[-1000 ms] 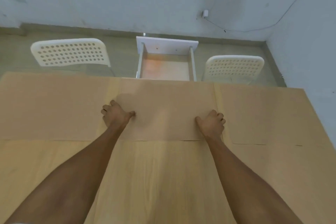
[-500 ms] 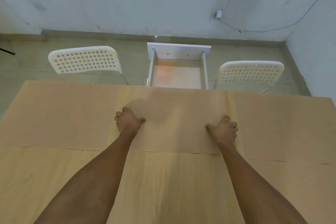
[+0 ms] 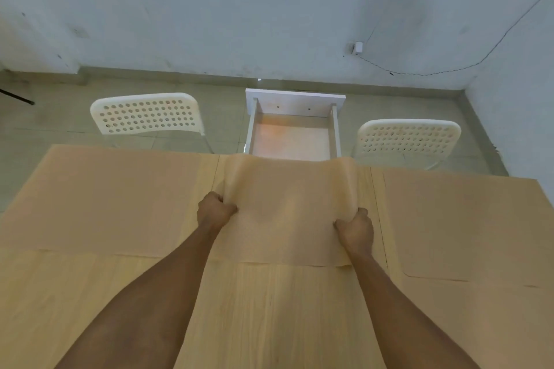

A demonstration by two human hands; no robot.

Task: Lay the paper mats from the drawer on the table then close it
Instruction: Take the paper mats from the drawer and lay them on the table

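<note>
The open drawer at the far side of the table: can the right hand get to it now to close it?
Probably not yet. The right hand is gripping the middle paper mat together with the left hand. The drawer lies beyond the table's far edge, with nothing else in between.

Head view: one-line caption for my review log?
Both hands, left hand and right hand, grip the middle mat on the table; drawer open beyond.

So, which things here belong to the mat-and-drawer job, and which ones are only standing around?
Part of the job:
- middle paper mat, gripped by left hand and right hand
- left mat and right mat, lying flat
- open drawer
- table

Not part of it:
- two white chairs
- wall cable
</note>
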